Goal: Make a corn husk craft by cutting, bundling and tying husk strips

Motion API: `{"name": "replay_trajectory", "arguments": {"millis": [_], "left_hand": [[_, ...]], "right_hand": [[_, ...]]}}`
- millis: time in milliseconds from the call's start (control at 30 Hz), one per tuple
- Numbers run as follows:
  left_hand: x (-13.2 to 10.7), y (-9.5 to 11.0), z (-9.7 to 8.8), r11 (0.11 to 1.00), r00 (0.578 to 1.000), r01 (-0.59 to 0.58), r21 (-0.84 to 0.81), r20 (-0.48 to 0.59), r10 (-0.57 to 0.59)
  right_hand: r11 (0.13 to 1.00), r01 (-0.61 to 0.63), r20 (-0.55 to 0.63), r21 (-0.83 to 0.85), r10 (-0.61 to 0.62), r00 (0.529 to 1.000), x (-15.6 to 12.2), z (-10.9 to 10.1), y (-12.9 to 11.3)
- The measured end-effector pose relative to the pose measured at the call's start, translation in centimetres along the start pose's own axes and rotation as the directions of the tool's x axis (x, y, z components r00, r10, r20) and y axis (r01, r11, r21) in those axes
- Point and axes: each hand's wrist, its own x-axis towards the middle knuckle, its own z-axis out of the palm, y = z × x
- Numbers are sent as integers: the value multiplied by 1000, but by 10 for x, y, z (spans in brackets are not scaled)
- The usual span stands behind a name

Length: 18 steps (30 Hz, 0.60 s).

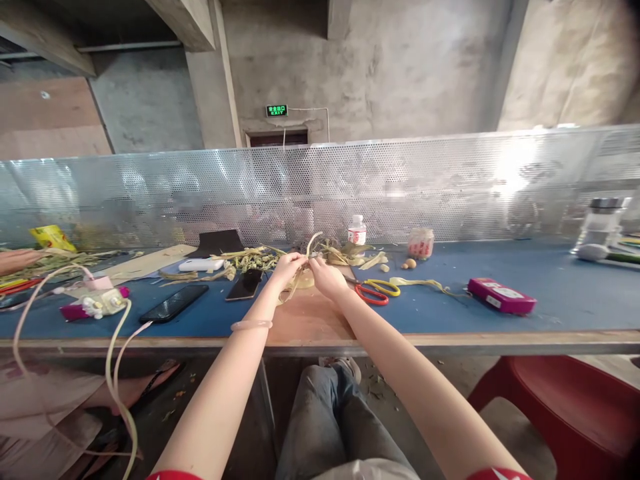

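Observation:
My left hand and my right hand meet over a wooden board on the blue table. Both pinch pale yellow-green plant strips, a leaf or husk that curves up between the fingers. A pale bangle sits on my left wrist. A heap of similar plant scraps lies just behind my hands. Scissors with red and yellow handles rest right of my right hand.
Two dark phones, a power strip with cables, a small white bottle, a jar, a pink case. A perforated metal screen backs the table. Another person's legs at left; red stool at right.

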Motion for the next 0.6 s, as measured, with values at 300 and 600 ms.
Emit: {"name": "replay_trajectory", "arguments": {"millis": [300,600], "left_hand": [[1,-2,-3,997,999,53,-64,-4,-53],[5,-8,-6,993,998,44,-106,46,-39]], "right_hand": [[998,20,5,-66,-20,1000,0,-2,2],[998,40,-28,-46,-41,999,-2,-5,9]]}}
